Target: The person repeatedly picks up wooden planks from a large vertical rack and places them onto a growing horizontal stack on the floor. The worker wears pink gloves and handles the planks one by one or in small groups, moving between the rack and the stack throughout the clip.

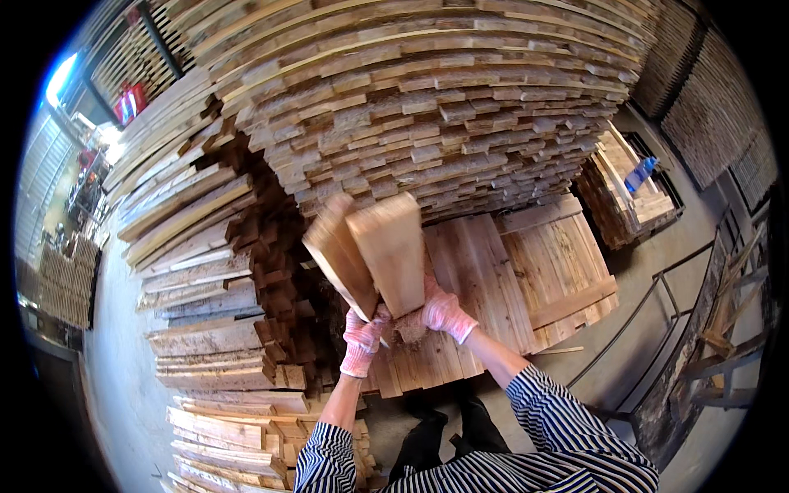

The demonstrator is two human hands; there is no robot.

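The left hand [362, 338] grips the left board [339, 256] by its near end; the right hand [445, 311] holds the right board [390, 256] at its near right corner. Both boards tilt up at the left of the planks [470, 267], before the far stack [419, 107]. Gripped so low, they call for steady wrists and even, firm pressure.

I'm looking from the upper left across to the blue bottle [639, 175] at the right of the frame, and no, I can't read any lettering!
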